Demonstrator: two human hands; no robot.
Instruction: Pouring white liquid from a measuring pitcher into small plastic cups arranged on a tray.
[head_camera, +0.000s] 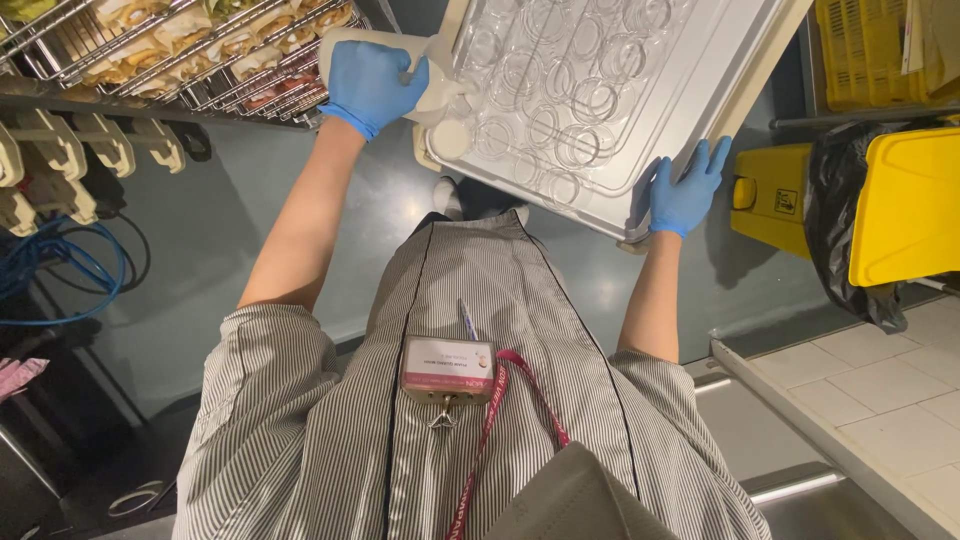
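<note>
Mask: grey face mask (575, 500) hangs nearest the cam, bottom centre.
Badge: we see an ID card (447, 368) on a pink-red lanyard (500, 420) over our striped grey apron (330, 420); a pen (468, 320) sits just above it.
Floor: dark grey-blue floor (200, 240) under us; white tiled step (880, 390) at lower right w/ a metal edge.
Right hand: our right hand (686, 190), blue glove, fingers spread up along the near right corner of the tray (700, 60); thumb tucked under the edge, so gripping the tray.
Left hand: our left hand (370, 85), blue glove, closed round the tray's left side next to a small white cup (450, 138); which part exactly it pinches we can't tell.
Tray: large white tray, held up between both hands in front of us, tilted; on it a clear plastic sheet of round moulded cups (560, 90), approx. all looking empty.
Rack: wire rack (180, 50) upper left, just beside the left hand, loaded w/ wrapped sandwiches (150, 45).
Left edge: beige hooks (100, 140) in a row, blue cable (60, 280) coiled below.
Far right: yellow bin (900, 200) w/ black bag (840, 220); yellow crate (865, 50) above.
</note>
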